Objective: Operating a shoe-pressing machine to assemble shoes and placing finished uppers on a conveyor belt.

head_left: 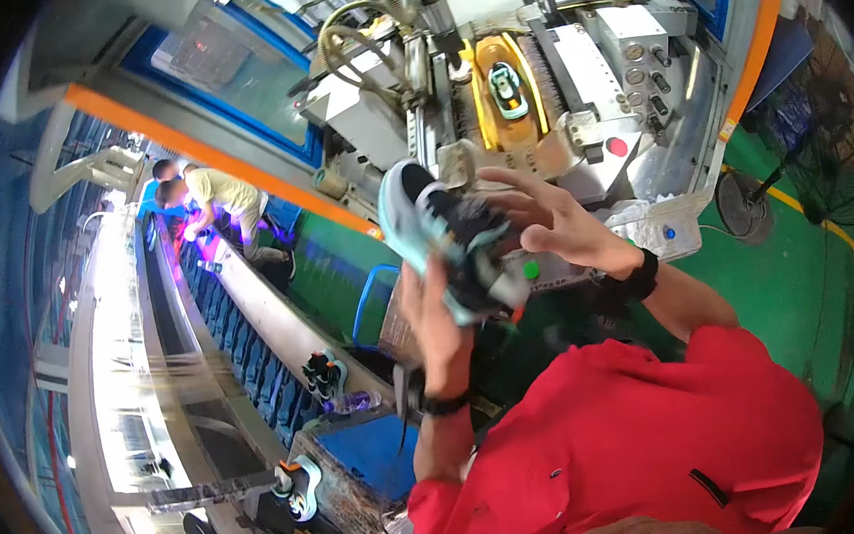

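A black, grey and mint-green sneaker (pixel 449 227) is held up in front of me, tilted, its lower end blurred. My left hand (pixel 431 312) is closed on its near side, with the thumb and fingers along the mint-green sole. My right hand (pixel 570 231) is beside the shoe's upper with fingers stretched out and apart; whether the fingertips touch it I cannot tell. Beyond both hands stands a machine, where a second mint-green and black sneaker (pixel 507 90) lies in a yellow cradle (pixel 502 139).
The machine's front carries a green button (pixel 532 270) and a red button (pixel 617 147). A conveyor line (pixel 250 311) runs along the left, with a sneaker (pixel 326 373) on its edge. Nearer are another sneaker (pixel 302 488) and a blue-topped stand (pixel 367 457). Two people work farther off.
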Demonstrator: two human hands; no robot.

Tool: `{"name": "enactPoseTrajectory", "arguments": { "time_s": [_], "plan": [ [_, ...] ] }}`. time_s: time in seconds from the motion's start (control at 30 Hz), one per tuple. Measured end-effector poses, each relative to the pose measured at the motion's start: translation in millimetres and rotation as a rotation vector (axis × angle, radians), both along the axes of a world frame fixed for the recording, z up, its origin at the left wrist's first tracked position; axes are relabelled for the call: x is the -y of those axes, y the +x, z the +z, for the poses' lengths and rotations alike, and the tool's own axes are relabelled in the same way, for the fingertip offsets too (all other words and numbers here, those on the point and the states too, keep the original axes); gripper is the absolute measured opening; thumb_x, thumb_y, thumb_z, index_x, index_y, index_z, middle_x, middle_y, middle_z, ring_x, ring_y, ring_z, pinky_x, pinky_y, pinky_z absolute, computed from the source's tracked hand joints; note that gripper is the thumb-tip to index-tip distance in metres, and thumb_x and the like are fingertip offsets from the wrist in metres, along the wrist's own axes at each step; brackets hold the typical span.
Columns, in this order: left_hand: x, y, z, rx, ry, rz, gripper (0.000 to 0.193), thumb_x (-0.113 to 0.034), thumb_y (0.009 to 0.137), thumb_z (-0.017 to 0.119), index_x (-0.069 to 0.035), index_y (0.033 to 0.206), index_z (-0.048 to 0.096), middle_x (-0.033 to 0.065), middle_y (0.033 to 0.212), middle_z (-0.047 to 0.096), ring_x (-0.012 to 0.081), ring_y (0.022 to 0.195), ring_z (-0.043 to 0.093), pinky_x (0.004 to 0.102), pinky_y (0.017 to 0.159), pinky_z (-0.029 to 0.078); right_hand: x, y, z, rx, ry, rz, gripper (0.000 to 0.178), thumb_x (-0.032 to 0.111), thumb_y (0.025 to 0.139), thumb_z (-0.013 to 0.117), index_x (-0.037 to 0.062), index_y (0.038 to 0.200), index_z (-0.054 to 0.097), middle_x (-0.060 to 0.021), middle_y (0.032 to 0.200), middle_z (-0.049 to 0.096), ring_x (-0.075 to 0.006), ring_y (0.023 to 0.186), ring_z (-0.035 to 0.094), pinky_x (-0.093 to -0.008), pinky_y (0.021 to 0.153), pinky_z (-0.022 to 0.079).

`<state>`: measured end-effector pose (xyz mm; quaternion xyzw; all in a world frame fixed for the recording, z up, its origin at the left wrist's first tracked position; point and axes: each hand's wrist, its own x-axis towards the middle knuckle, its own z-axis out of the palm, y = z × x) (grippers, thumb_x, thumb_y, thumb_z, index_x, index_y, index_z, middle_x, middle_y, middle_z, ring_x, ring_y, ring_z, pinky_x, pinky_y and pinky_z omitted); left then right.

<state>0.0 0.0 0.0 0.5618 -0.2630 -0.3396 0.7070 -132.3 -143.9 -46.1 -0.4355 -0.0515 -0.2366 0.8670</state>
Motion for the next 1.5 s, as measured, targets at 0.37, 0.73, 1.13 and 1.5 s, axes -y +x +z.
{"name": "enactPoseTrajectory", "arguments": {
  "time_s": [0.37,0.73,1.13,1.5],
  "plan": [
    [374,47,-110,0.467,0.428,-0.254,0.079,-0.042,0.087,0.066,0.01,0.139,0.037,0.0295,0.132,0.052,0.0285,0.122,0.055,0.0347,0.099,0.044,220,-114,-57,-0.559,-0.089,-1.121,0.049,0.004,0.077,0.068,0.0036,0.124,0.057,-0.0046,0.102,0.062,-0.0108,0.089,0.058,-0.0244,0.081,0.048],
    [520,111,-225,0.68,0.681,0.065,0.073,-0.009,0.076,0.062,0.007,0.139,0.03,0.0323,0.13,0.047,0.0417,0.122,0.049,0.0463,0.103,0.04,260,-152,-45,-0.954,-0.449,-1.525,0.053,0.006,0.072,0.068,-0.0006,0.123,0.056,-0.0078,0.107,0.062,-0.0152,0.094,0.058,-0.0284,0.086,0.047],
    [188,88,-99,-0.386,0.221,-0.124,0.045,-0.002,0.083,0.064,0.002,0.126,0.051,0.0078,0.107,0.063,0.0187,0.093,0.064,0.0307,0.081,0.052,424,156,-47,-1.464,-1.195,-0.57,0.054,0.027,0.069,0.072,-0.0042,0.112,0.061,-0.0256,0.107,0.066,-0.0366,0.099,0.066,-0.0421,0.085,0.053],
    [-31,1,-107,-0.353,0.179,0.821,0.046,-0.001,0.084,0.063,0.001,0.128,0.049,0.0069,0.109,0.06,0.0184,0.095,0.062,0.0284,0.077,0.052,412,235,-161,-1.391,-1.329,-0.864,0.054,0.021,0.082,0.059,-0.0041,0.126,0.04,-0.0339,0.107,0.062,-0.044,0.093,0.066,-0.0502,0.083,0.053]
  ]
}}
